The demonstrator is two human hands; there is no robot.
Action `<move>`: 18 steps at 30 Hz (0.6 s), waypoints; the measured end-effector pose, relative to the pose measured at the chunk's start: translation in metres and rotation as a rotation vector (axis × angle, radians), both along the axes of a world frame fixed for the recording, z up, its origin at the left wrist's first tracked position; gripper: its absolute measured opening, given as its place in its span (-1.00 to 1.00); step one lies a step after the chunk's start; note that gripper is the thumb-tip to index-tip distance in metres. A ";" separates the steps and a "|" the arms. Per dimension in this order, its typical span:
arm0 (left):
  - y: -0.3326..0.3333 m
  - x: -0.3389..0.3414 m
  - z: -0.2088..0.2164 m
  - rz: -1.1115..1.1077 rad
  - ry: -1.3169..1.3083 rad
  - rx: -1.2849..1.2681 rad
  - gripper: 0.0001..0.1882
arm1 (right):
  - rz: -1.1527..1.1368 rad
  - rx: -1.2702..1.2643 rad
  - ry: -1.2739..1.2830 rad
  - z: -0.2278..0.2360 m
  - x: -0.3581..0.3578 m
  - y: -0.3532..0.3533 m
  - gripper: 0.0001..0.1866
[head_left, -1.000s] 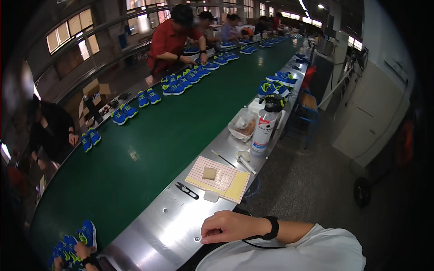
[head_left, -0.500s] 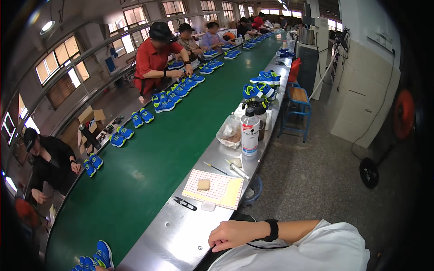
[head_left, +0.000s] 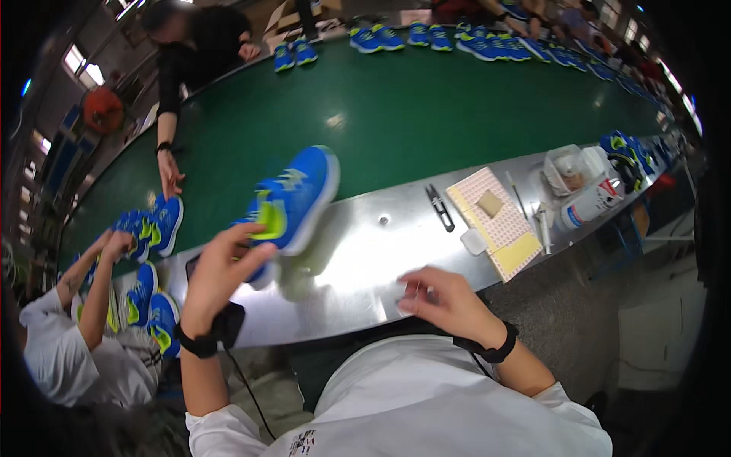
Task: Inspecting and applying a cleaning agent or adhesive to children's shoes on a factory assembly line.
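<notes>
My left hand (head_left: 221, 266) grips a blue sneaker (head_left: 304, 186) by its heel opening, fingers against the bright green lining. The shoe is tilted above the metal ledge (head_left: 350, 293), its white sole edge to the right. Part of a second blue shoe shows below it, mostly hidden by the hand. My right hand (head_left: 449, 301) hovers by the ledge's near edge, fingers apart and slightly curled, holding nothing. Black thread snips (head_left: 439, 207) lie to its upper right, near a patterned sheet (head_left: 476, 190) with a tan square block (head_left: 489, 202) on it.
A green conveyor belt (head_left: 411, 114) runs beyond the ledge, with blue shoes (head_left: 377, 38) along its far side. At left, a co-worker's hands (head_left: 114, 245) touch shoes; another person's hand (head_left: 169, 171) reaches over the belt. A bottle (head_left: 590, 206) lies in view at right.
The view has swung left and down. My left hand has come into view gripping the blue sneaker. My right hand, earlier resting by the ledge, is now raised with its fingers apart.
</notes>
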State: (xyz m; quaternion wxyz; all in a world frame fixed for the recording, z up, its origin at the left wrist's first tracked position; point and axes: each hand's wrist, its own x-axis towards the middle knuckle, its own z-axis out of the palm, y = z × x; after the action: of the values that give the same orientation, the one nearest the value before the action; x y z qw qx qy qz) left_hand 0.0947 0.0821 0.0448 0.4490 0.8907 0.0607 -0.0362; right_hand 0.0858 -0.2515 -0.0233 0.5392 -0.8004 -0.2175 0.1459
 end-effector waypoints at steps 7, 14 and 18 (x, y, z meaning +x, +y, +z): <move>-0.057 -0.083 -0.072 0.072 -0.011 -0.139 -0.45 | -0.215 -0.101 -0.252 -0.032 0.023 0.035 -0.40; -0.063 -0.090 -0.108 0.294 0.065 -0.162 -0.52 | -0.301 -0.156 0.051 -0.050 0.025 0.052 -0.43; -0.051 -0.089 -0.130 0.305 0.005 -0.661 -0.64 | -0.335 0.097 0.156 -0.056 0.021 0.049 -0.40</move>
State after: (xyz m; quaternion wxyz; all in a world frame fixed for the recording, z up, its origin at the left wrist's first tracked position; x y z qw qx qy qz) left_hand 0.0061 0.0316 -0.0850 0.7128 0.6781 0.1790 0.0114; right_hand 0.1066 -0.2026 -0.0794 0.6092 -0.7847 -0.0454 0.1050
